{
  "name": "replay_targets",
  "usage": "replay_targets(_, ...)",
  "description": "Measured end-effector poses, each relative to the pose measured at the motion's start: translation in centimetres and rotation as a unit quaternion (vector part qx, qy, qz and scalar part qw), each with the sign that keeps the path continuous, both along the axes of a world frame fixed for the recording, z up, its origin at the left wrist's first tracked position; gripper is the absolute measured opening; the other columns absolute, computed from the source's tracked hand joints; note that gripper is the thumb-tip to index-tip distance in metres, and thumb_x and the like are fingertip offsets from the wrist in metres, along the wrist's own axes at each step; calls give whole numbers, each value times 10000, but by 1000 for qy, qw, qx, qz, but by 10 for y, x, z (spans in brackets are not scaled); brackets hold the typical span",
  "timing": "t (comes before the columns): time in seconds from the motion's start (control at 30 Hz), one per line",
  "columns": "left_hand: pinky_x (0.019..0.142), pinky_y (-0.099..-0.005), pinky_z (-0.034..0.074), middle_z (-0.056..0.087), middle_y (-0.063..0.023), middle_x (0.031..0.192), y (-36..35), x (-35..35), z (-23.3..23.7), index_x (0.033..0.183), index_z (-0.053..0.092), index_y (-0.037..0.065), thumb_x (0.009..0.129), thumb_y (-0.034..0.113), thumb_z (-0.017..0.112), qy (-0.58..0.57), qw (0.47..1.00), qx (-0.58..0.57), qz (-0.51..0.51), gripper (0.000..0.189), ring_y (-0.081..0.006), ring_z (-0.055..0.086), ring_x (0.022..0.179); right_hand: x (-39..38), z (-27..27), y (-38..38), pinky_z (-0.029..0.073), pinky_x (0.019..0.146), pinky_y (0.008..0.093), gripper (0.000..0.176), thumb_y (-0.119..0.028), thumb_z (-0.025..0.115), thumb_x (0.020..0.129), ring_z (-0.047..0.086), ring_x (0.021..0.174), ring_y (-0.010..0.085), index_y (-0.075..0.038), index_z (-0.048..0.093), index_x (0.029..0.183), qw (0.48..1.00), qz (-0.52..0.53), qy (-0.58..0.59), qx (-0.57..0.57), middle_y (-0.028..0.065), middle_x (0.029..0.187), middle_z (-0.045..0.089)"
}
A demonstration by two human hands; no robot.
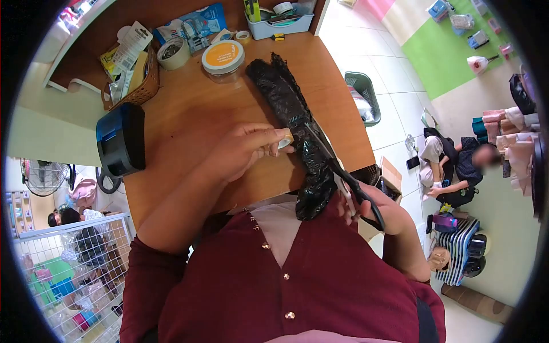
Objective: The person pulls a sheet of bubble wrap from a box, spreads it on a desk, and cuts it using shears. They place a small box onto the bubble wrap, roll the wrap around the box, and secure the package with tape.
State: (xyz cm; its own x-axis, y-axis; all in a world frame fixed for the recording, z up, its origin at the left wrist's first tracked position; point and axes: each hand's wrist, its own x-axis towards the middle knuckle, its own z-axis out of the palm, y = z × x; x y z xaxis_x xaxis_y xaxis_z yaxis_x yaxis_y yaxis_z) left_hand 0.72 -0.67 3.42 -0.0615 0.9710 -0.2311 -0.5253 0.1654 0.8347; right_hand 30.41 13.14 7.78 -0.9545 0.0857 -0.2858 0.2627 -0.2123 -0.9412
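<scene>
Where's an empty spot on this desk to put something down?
Bare wood lies between the wicker basket, the blue box and the black bundle, above the left hand. A narrower strip runs right of the bundle to the desk edge. The back is crowded: tub, tray.

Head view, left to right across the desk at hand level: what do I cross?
Blue and black box-shaped device → left hand, pinching a small tape roll → long black plastic-wrapped bundle → black-handled scissors → right hand.
</scene>
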Motion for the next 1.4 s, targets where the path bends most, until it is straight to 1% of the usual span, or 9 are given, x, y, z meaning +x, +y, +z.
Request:
replay_targets(0.13,933,-369,486,687,-147,1114,-2,9,9,1070,678,-62,992,184,610,0,1000,-3,30,267,-323,644,1151,-3,-7,2,476,743,276,596,-597,616,934,569,823,126,-27,562,1098,999,-9,-23,44,58,968,599)
replay_targets(0.2,930,-367,486,684,-154,1127,-3,12,9,1077,675,-62,993,184,609,-8,999,-11,41,267,-319,645,1148,-5,-8,3,449,692,244,809,-722,592,869,556,762,105,12,518,1201,996,-17,-33,78,74,949,595)
replay_targets(0.23,928,-366,486,682,-162,1140,-3,13,9,1084,672,-61,995,183,608,-16,998,-19,49,268,-315,646,1144,-4,-7,5,449,692,244,809,-722,592,869,556,762,105,12,518,1201,996,-16,-33,79,74,949,595)
replay_targets(0.3,924,-362,485,682,-161,1141,-2,12,5,1092,670,-59,997,184,604,-12,999,-11,34,269,-307,648,1140,1,-4,10,462,726,269,599,-600,642,916,557,808,120,-25,573,1069,995,-19,-37,93,49,935,615)
replay_targets(0.43,898,-340,482,685,-139,1101,-2,14,0,1094,672,-49,1009,198,588,-2,1000,7,26,275,-276,653,1125,18,19,23,453,682,266,624,-618,658,896,547,759,119,-19,577,1052,999,31,-14,29,45,887,612)
replay_targets(0.53,876,-314,477,678,-123,1087,-4,16,1,1088,673,-44,1017,218,581,46,998,19,28,287,-258,654,1114,33,23,28,463,625,273,692,-656,654,876,562,695,129,-3,566,1088,992,95,-74,23,50,837,619)
replay_targets(0.8,862,-300,474,654,-116,1125,-4,14,-4,1046,676,-47,1028,195,562,81,996,47,8,268,-246,653,1110,19,10,7,529,637,268,553,-571,609,949,657,744,141,-30,552,1047,997,57,-56,4,89,889,659)
replay_targets(1.03,881,-311,479,640,-121,1129,-5,14,-4,959,661,-47,1027,171,566,75,996,56,5,247,-238,643,1116,9,13,2,516,580,240,610,-631,617,908,674,712,124,-37,553,1027,995,23,-94,-13,64,836,659)
replay_targets(1.4,870,-299,485,646,-102,1154,-5,14,-5,997,665,-39,1025,156,578,83,996,45,1,215,-212,645,1115,3,7,2,492,558,224,616,-645,639,884,664,666,123,-49,555,1019,995,15,-89,-30,74,834,664)
